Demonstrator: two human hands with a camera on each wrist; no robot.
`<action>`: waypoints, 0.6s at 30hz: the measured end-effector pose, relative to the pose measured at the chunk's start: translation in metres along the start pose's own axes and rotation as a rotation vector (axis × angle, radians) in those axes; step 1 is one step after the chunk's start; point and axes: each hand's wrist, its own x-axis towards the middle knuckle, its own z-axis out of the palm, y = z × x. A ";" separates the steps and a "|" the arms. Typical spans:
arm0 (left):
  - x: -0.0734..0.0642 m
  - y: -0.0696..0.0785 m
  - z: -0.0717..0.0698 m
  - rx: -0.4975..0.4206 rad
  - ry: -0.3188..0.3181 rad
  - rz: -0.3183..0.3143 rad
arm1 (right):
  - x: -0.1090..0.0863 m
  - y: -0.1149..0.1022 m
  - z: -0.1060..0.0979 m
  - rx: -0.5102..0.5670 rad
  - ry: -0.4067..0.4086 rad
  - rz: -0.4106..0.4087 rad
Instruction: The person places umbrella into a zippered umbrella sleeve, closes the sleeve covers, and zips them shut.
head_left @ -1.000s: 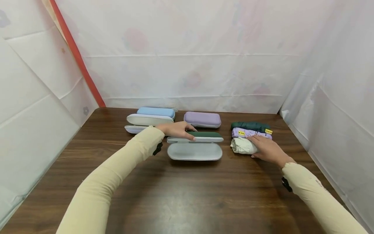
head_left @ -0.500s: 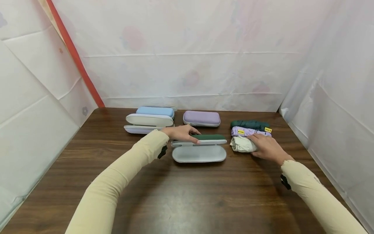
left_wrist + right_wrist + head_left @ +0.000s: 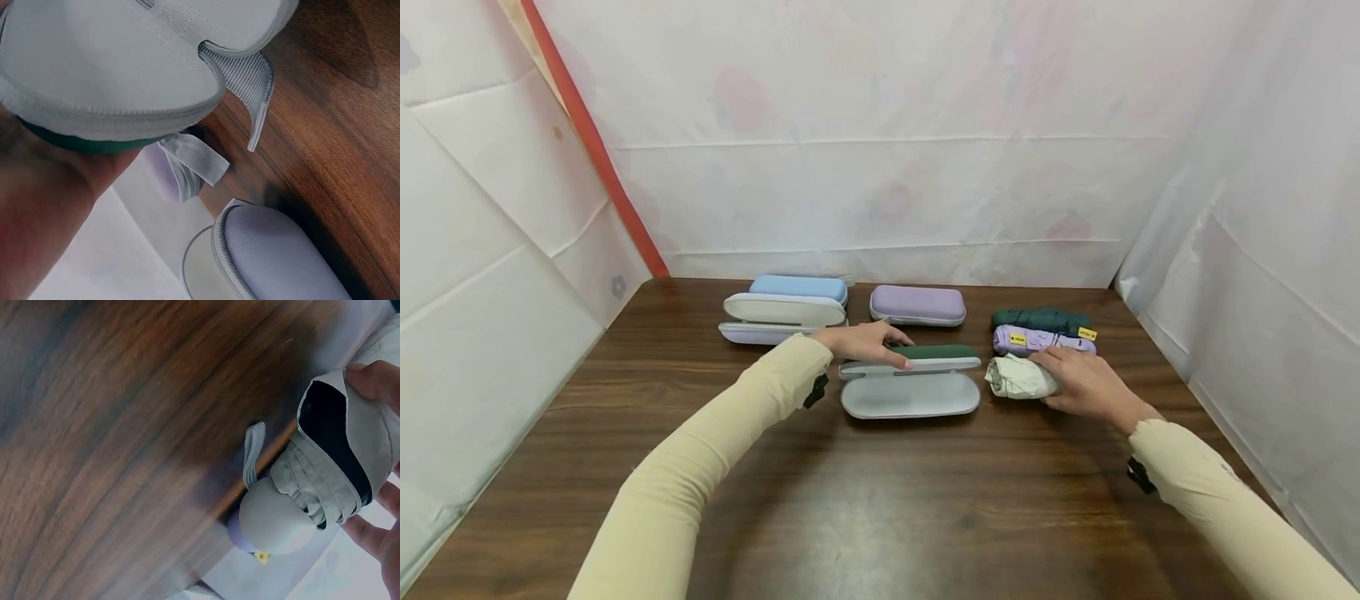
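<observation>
Gripping the far half of the green case (image 3: 936,352) between thumb and fingers of the left hand (image 3: 863,342), near the middle of the table (image 3: 880,500). Spread open there, with gray lining turned up toward the head camera. Flanked on the left by the open lavender case (image 3: 756,334), with the blue case (image 3: 801,287) and the purple case (image 3: 917,304) farther back, both closed. Grasping the white umbrella (image 3: 1018,378) with the right hand (image 3: 1086,387), with fingers curled over the rolled cloth. Seen just to the right of the green case, nearest of three in a row; cannot tell whether lifted or resting on the table. Backed by the purple umbrella (image 3: 1043,340), then by the green umbrella (image 3: 1041,320). Showing also, in the right wrist view, a pale handle (image 3: 275,522) and a gray strap (image 3: 252,452).
</observation>
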 end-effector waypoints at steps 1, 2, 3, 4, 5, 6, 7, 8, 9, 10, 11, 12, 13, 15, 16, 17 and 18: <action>-0.001 0.000 0.000 -0.001 0.000 -0.004 | 0.000 -0.002 -0.002 -0.002 0.000 -0.002; -0.001 0.000 0.000 -0.003 -0.001 -0.005 | -0.001 -0.004 -0.004 -0.004 0.003 -0.006; -0.001 0.000 0.000 -0.004 -0.003 -0.004 | -0.001 -0.006 -0.006 -0.006 0.008 -0.011; -0.001 0.000 0.000 -0.007 -0.004 -0.005 | -0.002 -0.008 -0.007 -0.005 0.014 -0.017; -0.001 0.000 0.000 -0.008 -0.005 -0.005 | -0.002 -0.010 -0.009 -0.005 0.021 -0.025; -0.002 0.000 0.000 -0.011 -0.005 -0.005 | -0.003 -0.012 -0.010 -0.009 0.029 -0.034; -0.001 0.000 0.000 -0.014 -0.007 -0.004 | -0.003 -0.013 -0.012 -0.010 0.038 -0.042; -0.001 -0.001 0.000 -0.018 -0.008 -0.001 | -0.004 -0.015 -0.013 -0.012 0.044 -0.050; -0.002 -0.001 0.000 -0.020 -0.008 0.000 | -0.004 -0.017 -0.015 -0.014 0.050 -0.058; -0.001 0.000 0.000 -0.025 -0.008 0.001 | -0.004 -0.019 -0.016 -0.017 0.054 -0.065; -0.002 0.000 0.000 -0.025 -0.007 0.002 | -0.004 -0.021 -0.018 -0.023 0.056 -0.071; -0.002 0.000 0.000 -0.024 -0.005 0.002 | -0.004 -0.023 -0.020 -0.026 0.056 -0.076; -0.002 0.001 0.000 -0.023 -0.003 0.001 | -0.004 -0.025 -0.022 -0.029 0.055 -0.081; -0.002 0.002 0.001 -0.018 0.002 -0.009 | -0.002 -0.030 -0.026 -0.038 0.053 -0.092; -0.002 0.002 0.001 -0.015 0.006 -0.016 | -0.001 -0.032 -0.028 -0.041 0.053 -0.099; -0.002 0.002 0.001 -0.010 0.011 -0.025 | 0.000 -0.035 -0.030 -0.043 0.054 -0.106; -0.002 0.002 0.001 -0.006 0.016 -0.034 | 0.002 -0.037 -0.031 -0.045 0.057 -0.112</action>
